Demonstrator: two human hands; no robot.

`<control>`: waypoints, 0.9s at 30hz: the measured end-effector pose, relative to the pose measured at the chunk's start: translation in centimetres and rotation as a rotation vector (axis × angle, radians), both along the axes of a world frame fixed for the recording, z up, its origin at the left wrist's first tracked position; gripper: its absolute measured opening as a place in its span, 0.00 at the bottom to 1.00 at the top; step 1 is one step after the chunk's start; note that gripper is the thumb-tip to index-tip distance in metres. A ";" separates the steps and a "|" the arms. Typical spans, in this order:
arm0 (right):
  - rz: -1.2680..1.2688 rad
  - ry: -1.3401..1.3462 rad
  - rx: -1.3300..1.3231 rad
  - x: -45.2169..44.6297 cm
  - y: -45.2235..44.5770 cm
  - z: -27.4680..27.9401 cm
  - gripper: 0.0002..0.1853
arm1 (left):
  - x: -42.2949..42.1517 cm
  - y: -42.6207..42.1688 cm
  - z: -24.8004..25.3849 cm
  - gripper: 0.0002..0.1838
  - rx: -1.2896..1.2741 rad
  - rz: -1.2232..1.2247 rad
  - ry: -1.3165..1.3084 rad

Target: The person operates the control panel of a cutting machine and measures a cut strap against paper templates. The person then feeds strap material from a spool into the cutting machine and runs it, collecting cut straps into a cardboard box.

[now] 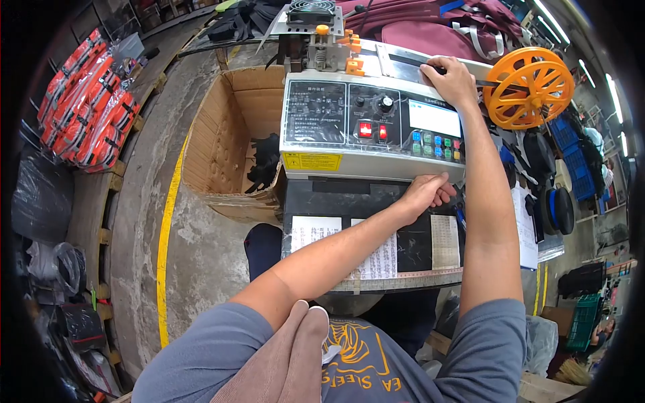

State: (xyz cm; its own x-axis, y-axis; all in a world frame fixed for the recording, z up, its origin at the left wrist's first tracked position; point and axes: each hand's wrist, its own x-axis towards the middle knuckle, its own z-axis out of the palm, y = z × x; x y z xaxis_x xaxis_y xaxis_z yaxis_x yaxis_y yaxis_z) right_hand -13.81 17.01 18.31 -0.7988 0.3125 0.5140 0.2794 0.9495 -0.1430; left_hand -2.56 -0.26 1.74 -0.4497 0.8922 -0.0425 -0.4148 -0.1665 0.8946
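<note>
A strap-cutting machine [376, 158] with a control panel stands before me. My right hand [451, 79] is on its top, fingers curled down at a black webbing strap [408, 70] that lies along the feed path. The fingertips partly hide the strap there. At the right, an orange reel [531, 87] stands beside the machine. Under the machine's front edge, my left hand [428, 195] hovers above the black table, fingers loosely bent and apart, with nothing visible in them. Near the panel's right end are a lit display [434, 117] and several coloured buttons [437, 145].
A cardboard box [222, 134] with black pieces inside stands left of the machine. Paper sheets [376, 258] and a ruler strip [410, 273] lie along the table's front. Orange packs [87, 107] are stacked on a pallet at left. Maroon fabric [430, 33] lies behind.
</note>
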 end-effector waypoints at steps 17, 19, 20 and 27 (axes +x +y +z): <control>0.003 0.004 0.006 -0.3 0.5 -0.5 0.25 | 0.0 -0.1 0.2 0.32 -0.023 0.002 -0.001; 0.002 0.006 0.007 -0.2 0.5 -0.4 0.26 | -0.1 -0.1 0.3 0.32 -0.025 -0.004 0.000; 0.001 0.002 0.006 -0.3 0.5 -0.4 0.26 | -0.1 -0.2 0.3 0.32 -0.027 -0.008 0.000; 0.001 0.010 0.020 -0.3 0.5 -0.5 0.26 | 0.1 -0.1 0.5 0.33 -0.032 0.019 0.007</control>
